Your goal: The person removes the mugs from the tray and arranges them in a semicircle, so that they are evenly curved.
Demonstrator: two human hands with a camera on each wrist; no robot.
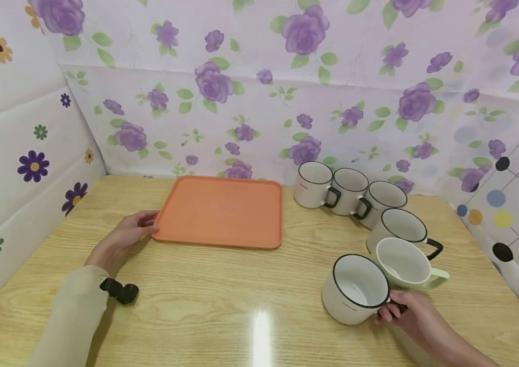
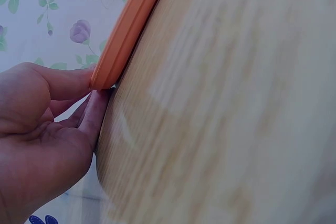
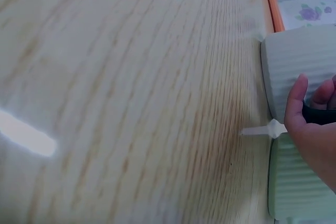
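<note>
My left hand [image 1: 126, 234] holds the near left corner of a flat orange tray [image 1: 220, 211]. In the left wrist view, thumb and fingers pinch the tray's ribbed rim [image 2: 128, 30] right beside the wooden tabletop. My right hand [image 1: 417, 318] grips the black handle of a white enamel-style mug [image 1: 350, 300] with a black rim, which stands nearest to me. Just behind it is a pale green mug [image 1: 401, 262], its handle pointing right, close to my fingers. In the right wrist view, my curled fingers partly hide the dark handle [image 3: 320, 115].
Behind the green mug, a curved row of white black-rimmed mugs runs back: one with its handle to the right [image 1: 394, 232], then three more [image 1: 374, 209] toward the tray. Flowered sheets [image 1: 259, 92] wall the back and left of the wooden table [image 1: 195, 306]; a dotted sheet [image 1: 516, 219] stands at right.
</note>
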